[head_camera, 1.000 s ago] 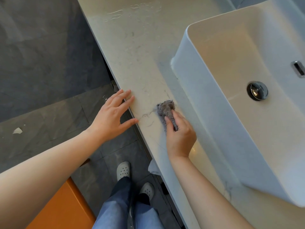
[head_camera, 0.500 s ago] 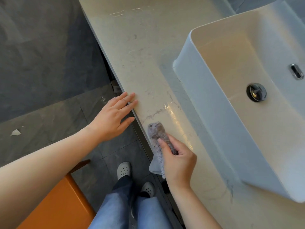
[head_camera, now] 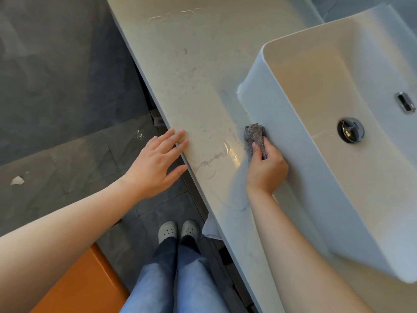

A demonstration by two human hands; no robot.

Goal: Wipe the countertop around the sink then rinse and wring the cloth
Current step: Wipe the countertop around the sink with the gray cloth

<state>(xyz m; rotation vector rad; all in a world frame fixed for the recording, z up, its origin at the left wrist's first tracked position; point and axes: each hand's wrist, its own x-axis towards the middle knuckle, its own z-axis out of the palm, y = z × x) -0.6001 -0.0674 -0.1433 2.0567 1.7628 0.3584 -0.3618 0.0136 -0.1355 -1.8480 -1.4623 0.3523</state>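
A pale marble countertop [head_camera: 191,71] runs from the top of the view down to the bottom right. A white rectangular vessel sink [head_camera: 279,136] stands on it at the right, with a chrome drain [head_camera: 350,130] in its basin. My right hand [head_camera: 266,168] is shut on a small grey cloth [head_camera: 255,135] and presses it onto the counter right against the sink's outer wall. Wet streaks shine on the counter just left of the cloth. My left hand [head_camera: 158,163] lies flat with fingers apart, its fingertips on the counter's front edge.
Dark grey floor tiles [head_camera: 56,86] fill the left side. An orange object [head_camera: 79,283] sits at the bottom left. My legs in blue jeans and pale clogs [head_camera: 178,230] stand by the counter's edge. A chrome overflow slot [head_camera: 405,105] shows in the sink's far wall.
My right hand has swept the cloth from the counter's front edge back across to the sink's wall. My left hand stays on the front edge.
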